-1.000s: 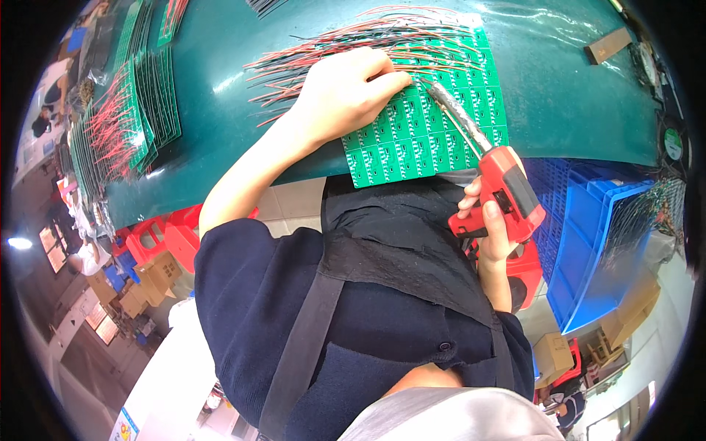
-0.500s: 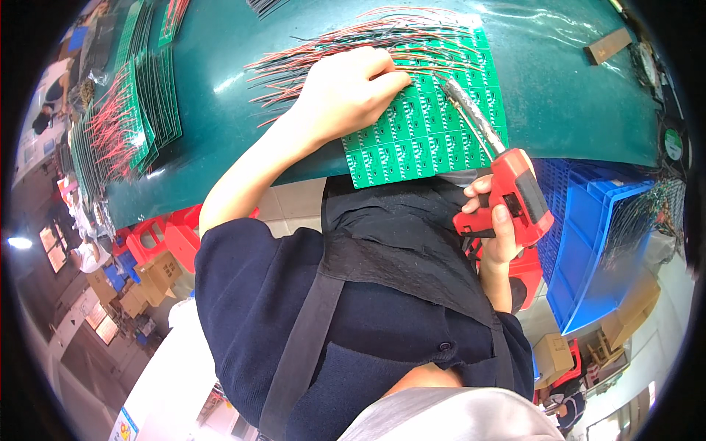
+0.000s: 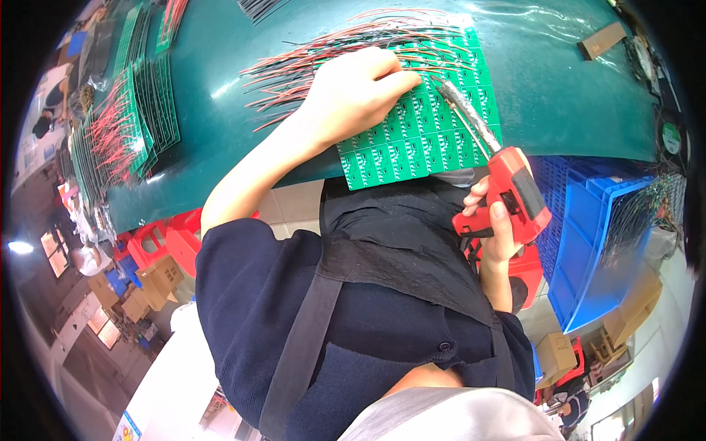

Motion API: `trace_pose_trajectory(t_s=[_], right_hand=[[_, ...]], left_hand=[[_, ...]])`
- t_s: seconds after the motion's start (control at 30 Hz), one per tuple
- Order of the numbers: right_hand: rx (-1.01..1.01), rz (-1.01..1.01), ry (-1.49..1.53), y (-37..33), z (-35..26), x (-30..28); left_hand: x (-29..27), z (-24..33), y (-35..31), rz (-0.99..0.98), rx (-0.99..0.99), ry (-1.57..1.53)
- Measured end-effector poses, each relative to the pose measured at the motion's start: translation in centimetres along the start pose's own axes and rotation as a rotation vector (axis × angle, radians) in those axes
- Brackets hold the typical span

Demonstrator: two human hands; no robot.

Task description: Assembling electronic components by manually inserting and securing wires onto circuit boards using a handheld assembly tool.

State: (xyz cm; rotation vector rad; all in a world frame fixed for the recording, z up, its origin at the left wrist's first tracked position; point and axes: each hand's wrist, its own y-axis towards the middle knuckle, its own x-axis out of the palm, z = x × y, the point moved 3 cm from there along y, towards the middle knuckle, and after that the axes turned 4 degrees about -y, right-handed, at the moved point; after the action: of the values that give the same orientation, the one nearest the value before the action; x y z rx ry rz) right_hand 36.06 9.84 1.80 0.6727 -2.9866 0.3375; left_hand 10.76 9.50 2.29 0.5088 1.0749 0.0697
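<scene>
A green circuit board panel (image 3: 404, 151), divided into many small boards, lies at the table's near edge. Rows of thin red, black and orange wires (image 3: 283, 70) spread over its far part and past its left side. My left hand (image 3: 353, 95) rests over the panel, thumb and forefinger pinched on a wire that the fingers mostly hide. In my right hand (image 3: 496, 220) is a red soldering gun (image 3: 518, 187), gripped by its handle. Its metal barrel slants up and left, and the tip is just right of my left fingertips, close over the panel; contact cannot be made out.
Stacked green panels with red wires (image 3: 136, 117) stand on the left of the green table (image 3: 220, 147). More dark wires (image 3: 261, 7) lie at the far edge. A small brown block (image 3: 603, 40) is at the far right. Blue crates (image 3: 588, 242) stand beside the table.
My left fingertips have slid slightly right along the panel, closer to the soldering tip. The soldering gun and panel appear shifted a little left in the picture. Both hands keep their grips.
</scene>
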Motion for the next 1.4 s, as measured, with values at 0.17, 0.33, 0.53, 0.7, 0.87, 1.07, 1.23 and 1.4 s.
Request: trace_pose_trajectory(t_s=[0.17, 0.33, 0.53, 0.7, 0.87, 1.07, 1.23, 1.4], right_hand=[[-0.006, 0.021, 0.014, 0.1, -0.1, 0.4], [0.015, -0.093, 0.06, 0.2, 0.5, -0.5], [-0.066, -0.015, 0.052, 0.2, 0.0, 0.1], [-0.047, 0.005, 0.035, 0.3, 0.0, -0.2], [-0.04, 0.008, 0.027, 0.3, -0.1, -0.3], [-0.035, 0.067, 0.054, 0.1, 0.1, -0.8], [-0.005, 0.079, -0.012, 0.0, 0.1, -0.8], [0.008, 0.087, -0.018, 0.2, -0.5, -0.4]], left_hand=[[0.3, 0.1, 0.1, 0.003, -0.001, 0.022], [0.3, 0.1, 0.4, -0.008, -0.005, 0.006], [0.3, 0.1, 0.4, -0.041, -0.014, 0.037], [0.4, 0.1, 0.5, -0.052, -0.024, 0.049], [0.5, 0.0, 0.9, -0.022, -0.014, 0.028], [1.1, 0.6, 1.6, -0.017, -0.048, -0.029], [1.4, 0.6, 1.9, -0.045, -0.038, 0.034], [1.5, 0.5, 2.0, -0.035, -0.023, 0.026]])
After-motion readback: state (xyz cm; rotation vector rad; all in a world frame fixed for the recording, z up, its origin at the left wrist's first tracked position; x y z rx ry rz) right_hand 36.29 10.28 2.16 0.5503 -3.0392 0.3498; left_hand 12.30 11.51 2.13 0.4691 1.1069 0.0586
